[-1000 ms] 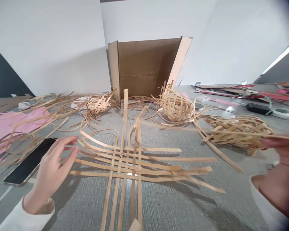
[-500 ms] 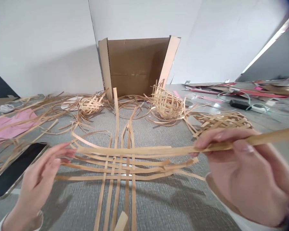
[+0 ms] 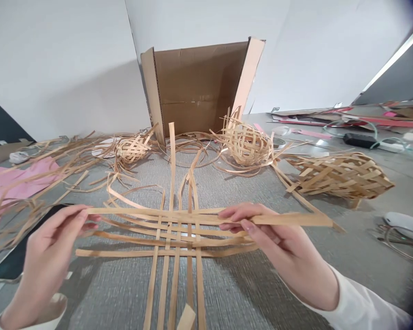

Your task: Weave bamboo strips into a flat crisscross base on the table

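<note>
A grid of crossed flat tan strips [image 3: 177, 243] lies on the grey table in front of me. One long strip [image 3: 131, 211] stretches across its far side, raised a little over the grid. At the left, my left hand [image 3: 60, 233] pinches this strip's left end between thumb and fingers. My right hand [image 3: 268, 233] grips the same strip right of the grid, and its folded tail [image 3: 303, 219] sticks out to the right past the fingers. Several vertical strips run toward me, and one tall strip [image 3: 172, 160] stands up beyond the grid.
A cardboard box [image 3: 199, 91] stands at the back. Woven pieces lie before it [image 3: 248, 144] and at the right [image 3: 347, 176]. A phone [image 3: 17, 256] and pink paper [image 3: 24, 178] are at the left. A white mouse-like object [image 3: 404, 224] is at the far right.
My right hand has moved left and away from the camera, along the strip. My left hand has closed on the strip's left end. The view has shifted slightly.
</note>
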Demonstrator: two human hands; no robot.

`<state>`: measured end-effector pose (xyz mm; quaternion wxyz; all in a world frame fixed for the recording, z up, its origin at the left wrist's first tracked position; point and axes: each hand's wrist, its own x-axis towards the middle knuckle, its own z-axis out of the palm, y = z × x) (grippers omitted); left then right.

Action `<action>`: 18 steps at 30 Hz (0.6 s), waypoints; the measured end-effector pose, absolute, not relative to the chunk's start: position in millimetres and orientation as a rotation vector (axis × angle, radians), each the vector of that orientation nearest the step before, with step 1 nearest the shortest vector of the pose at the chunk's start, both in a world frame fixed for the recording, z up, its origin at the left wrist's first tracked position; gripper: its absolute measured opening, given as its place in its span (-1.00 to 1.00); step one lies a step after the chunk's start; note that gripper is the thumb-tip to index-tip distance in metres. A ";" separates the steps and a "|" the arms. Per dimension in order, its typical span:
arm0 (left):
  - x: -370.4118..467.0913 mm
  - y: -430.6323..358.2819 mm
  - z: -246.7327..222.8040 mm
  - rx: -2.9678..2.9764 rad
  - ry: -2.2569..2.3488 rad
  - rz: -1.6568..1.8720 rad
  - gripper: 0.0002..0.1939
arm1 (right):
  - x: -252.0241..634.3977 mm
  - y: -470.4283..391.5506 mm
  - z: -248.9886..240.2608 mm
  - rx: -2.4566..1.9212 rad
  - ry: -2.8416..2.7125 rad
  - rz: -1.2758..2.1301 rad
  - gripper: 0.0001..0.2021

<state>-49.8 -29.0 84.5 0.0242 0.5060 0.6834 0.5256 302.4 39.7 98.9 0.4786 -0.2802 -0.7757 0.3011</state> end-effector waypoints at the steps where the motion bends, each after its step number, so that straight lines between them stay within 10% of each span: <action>1: -51.0 -28.1 85.6 1.466 2.082 1.676 -0.73 | 303.2 40.1 98.3 -0.705 -1.913 0.689 -0.83; 18: -62.6 -18.1 83.1 1.547 2.279 1.096 -0.59 | 325.3 57.4 79.5 -1.046 -2.123 0.376 -0.84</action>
